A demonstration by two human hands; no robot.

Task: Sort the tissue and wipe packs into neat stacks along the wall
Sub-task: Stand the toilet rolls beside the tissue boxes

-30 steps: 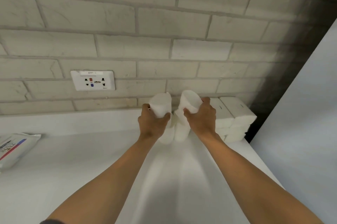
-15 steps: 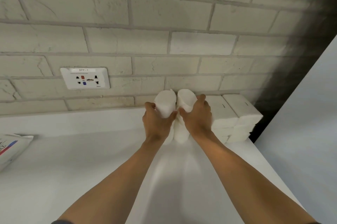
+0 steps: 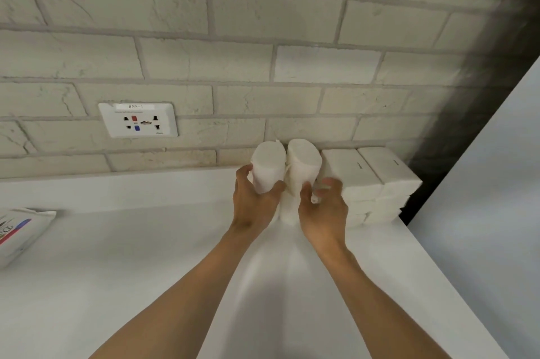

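Note:
Two white tissue rolls stand side by side against the brick wall, each on top of a lower roll. My left hand [image 3: 253, 200] grips the left top roll [image 3: 268, 167], fingers and thumb curled round it. My right hand [image 3: 324, 206] sits just in front of the right top roll [image 3: 304, 164], its fingers loosely spread and off the roll. To the right, two stacks of white flat tissue packs [image 3: 371, 180] stand against the wall. A wipe pack with red and blue print [image 3: 20, 231] lies at the far left of the counter.
The white counter [image 3: 131, 271] runs to the brick wall. A wall socket [image 3: 138, 120] is mounted left of the rolls. A white panel [image 3: 482, 198] and a dark corner close off the right side.
Both hands brought the two top rolls together and down onto the lower rolls by the wall. My right hand has let go of its roll and drawn back slightly.

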